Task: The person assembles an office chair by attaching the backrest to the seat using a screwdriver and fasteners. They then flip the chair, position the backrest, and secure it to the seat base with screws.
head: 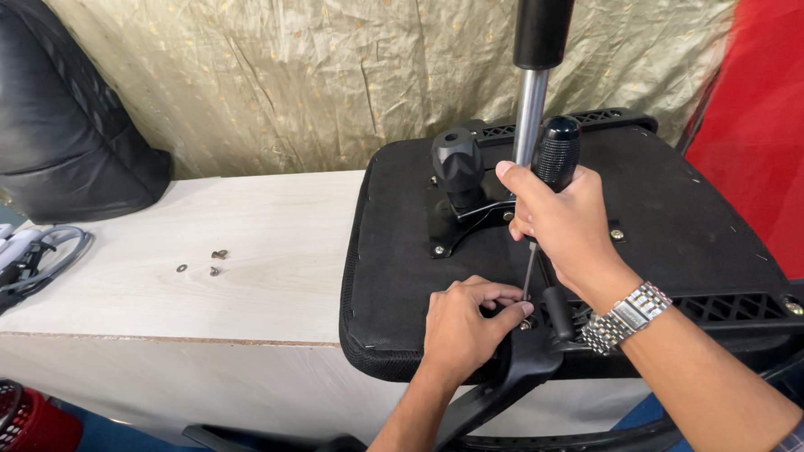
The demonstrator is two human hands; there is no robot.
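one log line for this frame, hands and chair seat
right hand: grips screwdriver upright | left hand: steadies tip at screw | chair seat: upside down on table | loose screws: on table

Backdrop & bench, head view

Crumpled gold-beige cloth w/ small dots (pixel 323 67) hung as rear wall; red fabric (pixel 777 119) covered the right side. Pale plywood worktop (pixel 268 259) ran left to centre, front edge raw. Black padded chair back (pixel 45 115) leaned at its back-left corner. Blue floor (pixel 132 450) showed below, w/ red mesh basket (pixel 18 433) at bottom left. Light was even, soft.
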